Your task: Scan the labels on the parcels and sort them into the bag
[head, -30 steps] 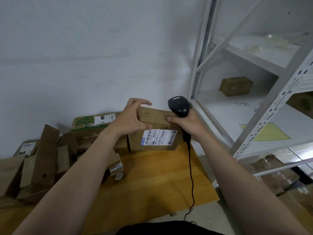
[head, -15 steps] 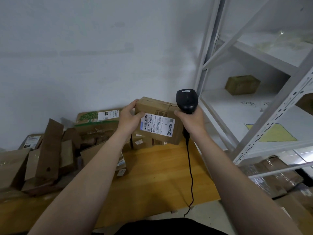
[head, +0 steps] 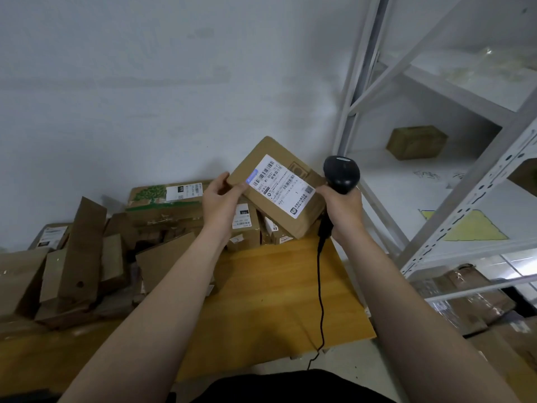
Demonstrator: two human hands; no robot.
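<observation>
A yellow-orange wooden table [head: 276,301] carries a jumbled heap of brown cardboard parcels [head: 87,257] along its left and far sides. To the right, a white metal shelf rack [head: 401,187] holds a brown cardboard box [head: 417,142] far back and a yellow triangular sheet [head: 473,228] nearer.

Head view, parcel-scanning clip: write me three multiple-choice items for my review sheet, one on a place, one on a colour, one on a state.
1. Where is the scanner?
A. on the table
B. in the right hand
C. on a shelf

2. What colour is the scanner?
A. black
B. yellow
C. white

3. How is the labelled parcel?
A. flat on the table
B. inside a bag
C. held up, tilted, in the left hand

Key:
1 B: the right hand grips its handle beside the parcel.
2 A: its head and handle are black.
3 C: the left hand holds its left edge above the table, with the label facing the camera.
</observation>
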